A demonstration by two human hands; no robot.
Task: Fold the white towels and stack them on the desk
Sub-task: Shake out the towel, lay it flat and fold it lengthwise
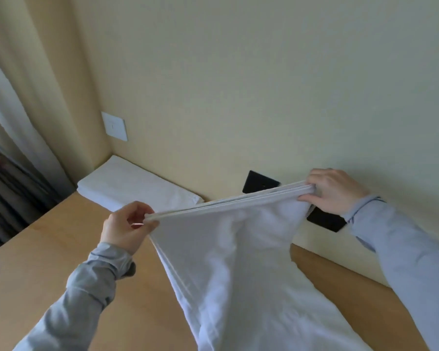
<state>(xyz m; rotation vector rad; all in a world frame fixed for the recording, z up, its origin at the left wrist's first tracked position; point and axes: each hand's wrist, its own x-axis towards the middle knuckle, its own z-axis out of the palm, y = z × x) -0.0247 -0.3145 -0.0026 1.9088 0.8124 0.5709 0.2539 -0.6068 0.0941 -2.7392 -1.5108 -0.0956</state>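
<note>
left hand [126,225]: over the middle of the desk [48,249]. Thumb and curled fingers pinch the left end of the towel's gathered top edge, with several layers visible in the pinch.
right hand [335,191]: over the desk's back edge, higher than the left hand. Fingers are curled over the right end of the same edge, thumb underneath.
held towel [226,249]: white, pulled taut between both hands above the desk. The top edge is a straight multi-layer band that rises toward the right hand. Below the band the cloth hangs slack and creased. Its lower part lies on the desk's near-right area and runs out of the bottom of the view.
folded towels [137,184]: white and flat, on the desk's back-left corner, up against the wall [238,72]. They sit apart from the held towel. Can't tell the layer count.
desk surface: light wood top. Bare wood shows left of the hanging cloth, plus a strip to its right.
sleeves [86,295]: grey-blue, long, cuffs at both wrists, both above the desk.
wall: cream, rising from the desk's back edge.
white switch plate [114,126]: on the side wall above the desk's back-left corner.
black plates [260,182]: two on the wall just above the desk's back edge. One is partly hidden by the towel band, the other sits under the right wrist.
curtain [23,97]: cream drape past the desk's left edge, with darker fabric lower down.
</note>
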